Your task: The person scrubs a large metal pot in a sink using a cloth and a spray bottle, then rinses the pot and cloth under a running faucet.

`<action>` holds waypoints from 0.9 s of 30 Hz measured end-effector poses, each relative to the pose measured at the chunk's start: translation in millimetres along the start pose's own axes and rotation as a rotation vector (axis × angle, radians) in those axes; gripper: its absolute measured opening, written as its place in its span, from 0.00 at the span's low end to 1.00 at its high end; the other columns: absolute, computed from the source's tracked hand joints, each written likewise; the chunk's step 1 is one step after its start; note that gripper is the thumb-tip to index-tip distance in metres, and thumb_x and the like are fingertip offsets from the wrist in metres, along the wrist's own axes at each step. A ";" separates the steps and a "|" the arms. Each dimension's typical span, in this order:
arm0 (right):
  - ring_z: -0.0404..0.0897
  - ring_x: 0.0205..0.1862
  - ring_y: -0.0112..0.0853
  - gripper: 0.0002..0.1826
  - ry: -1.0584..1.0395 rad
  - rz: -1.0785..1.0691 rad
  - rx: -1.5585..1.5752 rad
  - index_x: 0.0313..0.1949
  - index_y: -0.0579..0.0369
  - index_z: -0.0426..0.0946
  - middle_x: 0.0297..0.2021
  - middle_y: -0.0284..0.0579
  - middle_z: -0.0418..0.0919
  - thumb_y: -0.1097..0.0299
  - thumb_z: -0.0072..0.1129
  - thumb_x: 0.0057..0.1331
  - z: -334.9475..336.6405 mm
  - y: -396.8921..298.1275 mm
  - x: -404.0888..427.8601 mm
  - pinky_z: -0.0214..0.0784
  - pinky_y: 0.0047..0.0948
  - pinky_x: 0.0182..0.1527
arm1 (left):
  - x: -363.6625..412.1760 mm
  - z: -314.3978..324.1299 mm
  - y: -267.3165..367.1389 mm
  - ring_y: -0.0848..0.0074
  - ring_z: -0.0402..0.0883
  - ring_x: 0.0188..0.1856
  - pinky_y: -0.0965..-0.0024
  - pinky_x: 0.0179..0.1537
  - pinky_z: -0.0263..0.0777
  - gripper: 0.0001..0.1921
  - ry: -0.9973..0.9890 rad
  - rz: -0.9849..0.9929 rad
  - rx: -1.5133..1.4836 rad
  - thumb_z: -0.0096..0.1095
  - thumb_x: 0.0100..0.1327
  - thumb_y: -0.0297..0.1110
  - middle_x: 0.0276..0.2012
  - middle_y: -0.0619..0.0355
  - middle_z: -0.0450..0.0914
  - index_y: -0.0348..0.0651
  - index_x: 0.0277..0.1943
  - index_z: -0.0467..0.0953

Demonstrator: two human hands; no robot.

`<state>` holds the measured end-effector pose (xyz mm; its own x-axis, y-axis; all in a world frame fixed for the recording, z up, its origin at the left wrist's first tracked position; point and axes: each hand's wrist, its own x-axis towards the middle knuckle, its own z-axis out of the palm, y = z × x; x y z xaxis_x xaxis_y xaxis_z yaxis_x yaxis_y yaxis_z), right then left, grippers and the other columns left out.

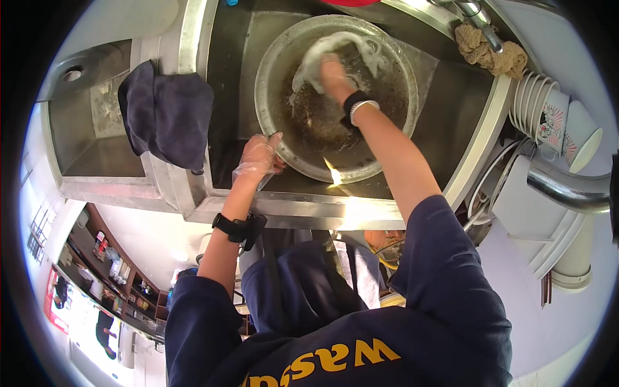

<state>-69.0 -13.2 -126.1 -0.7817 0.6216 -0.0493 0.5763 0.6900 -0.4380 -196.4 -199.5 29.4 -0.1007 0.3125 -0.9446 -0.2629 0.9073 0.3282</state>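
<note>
A large round metal basin (264,92) sits tilted or flat, I cannot tell which, inside a stainless steel sink (459,104). Its inside is brown and stained, with wet, murky patches. My left hand (258,155), in a clear plastic glove, grips the basin's near-left rim. Inside the basin is my right hand (334,75), blurred and pressed toward the bottom. White suds (372,60) curve around its fingers; whether they hide a scrubber in that hand cannot be made out.
A dark cloth (169,113) drapes over the divider beside a second sink compartment (113,155). At the right rim are a faucet (476,19), a tan rag (498,55), stacked patterned cups (546,104) and a bent metal pipe (566,184). A person (105,334) stands far behind.
</note>
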 end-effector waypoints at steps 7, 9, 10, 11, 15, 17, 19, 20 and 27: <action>0.71 0.42 0.49 0.14 -0.840 -0.020 0.556 0.40 0.58 0.70 0.40 0.55 0.71 0.71 0.53 0.52 -18.3 -84.9 -72.6 0.64 0.38 0.45 | -4.7 -23.1 -13.0 0.64 0.78 0.18 0.67 0.16 0.74 0.23 0.023 -0.019 0.048 0.50 0.61 0.43 0.17 0.45 0.74 0.24 0.28 0.67; 0.72 0.43 0.47 0.13 -1.028 -0.085 0.144 0.40 0.56 0.71 0.39 0.54 0.72 0.69 0.53 0.53 -18.5 -11.8 -119.6 0.64 0.39 0.45 | 1.6 -5.9 1.1 0.63 0.78 0.18 0.67 0.16 0.74 0.23 -0.027 0.026 0.065 0.50 0.61 0.43 0.17 0.45 0.74 0.23 0.27 0.67; 0.71 0.45 0.46 0.15 -1.207 -0.149 -0.031 0.43 0.57 0.69 0.41 0.52 0.71 0.71 0.51 0.54 -23.1 -0.8 -111.6 0.64 0.37 0.46 | -0.5 -11.6 -1.9 0.63 0.78 0.18 0.67 0.16 0.74 0.23 -0.016 0.007 0.068 0.50 0.61 0.43 0.17 0.44 0.74 0.23 0.28 0.67; 0.70 0.45 0.45 0.16 -0.915 -0.206 -0.084 0.44 0.58 0.68 0.42 0.53 0.71 0.73 0.50 0.54 -26.0 45.4 -124.6 0.63 0.36 0.47 | -0.2 -5.6 3.3 0.63 0.78 0.18 0.67 0.16 0.74 0.23 -0.033 0.008 0.066 0.50 0.61 0.43 0.17 0.44 0.74 0.23 0.29 0.67; 0.70 0.42 0.47 0.17 -0.449 -0.003 -0.139 0.44 0.65 0.65 0.40 0.57 0.70 0.78 0.46 0.52 -13.0 32.0 -54.4 0.63 0.37 0.46 | -9.6 -12.5 2.1 0.67 0.78 0.18 0.72 0.17 0.72 0.24 0.049 -0.040 0.106 0.48 0.63 0.44 0.16 0.47 0.75 0.24 0.28 0.70; 0.67 0.44 0.49 0.15 -0.225 0.143 0.091 0.40 0.64 0.67 0.37 0.60 0.69 0.78 0.48 0.49 -7.3 12.6 -15.2 0.62 0.40 0.45 | -4.8 -7.1 3.3 0.67 0.78 0.18 0.72 0.18 0.72 0.23 0.046 -0.061 0.123 0.48 0.62 0.44 0.16 0.47 0.75 0.24 0.28 0.70; 0.69 0.39 0.48 0.11 -0.026 0.036 0.130 0.34 0.65 0.68 0.32 0.58 0.70 0.82 0.44 0.48 -5.3 -11.2 7.7 0.63 0.41 0.43 | -1.3 1.7 8.3 0.67 0.79 0.18 0.71 0.18 0.73 0.23 0.041 -0.013 0.138 0.49 0.62 0.44 0.16 0.47 0.75 0.25 0.29 0.70; 0.69 0.38 0.49 0.10 -0.005 0.026 0.205 0.31 0.64 0.68 0.30 0.58 0.70 0.81 0.45 0.47 -4.6 -31.1 13.2 0.63 0.41 0.42 | -2.0 2.5 6.3 0.68 0.79 0.19 0.71 0.18 0.73 0.23 0.048 0.023 0.150 0.49 0.62 0.45 0.17 0.47 0.76 0.25 0.29 0.70; 0.72 0.39 0.46 0.14 -1.016 -0.195 0.377 0.38 0.58 0.72 0.34 0.53 0.73 0.72 0.54 0.49 -29.2 -28.5 -108.1 0.65 0.40 0.44 | -4.4 -13.6 -3.5 0.66 0.78 0.18 0.68 0.17 0.74 0.21 0.043 -0.074 0.048 0.51 0.61 0.43 0.18 0.46 0.74 0.25 0.33 0.68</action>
<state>5.9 -89.3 -82.1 -0.7826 -0.1996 -0.5896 0.4475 0.4779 -0.7559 -208.2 -207.9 32.6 -0.1242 0.2327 -0.9646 -0.2250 0.9402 0.2558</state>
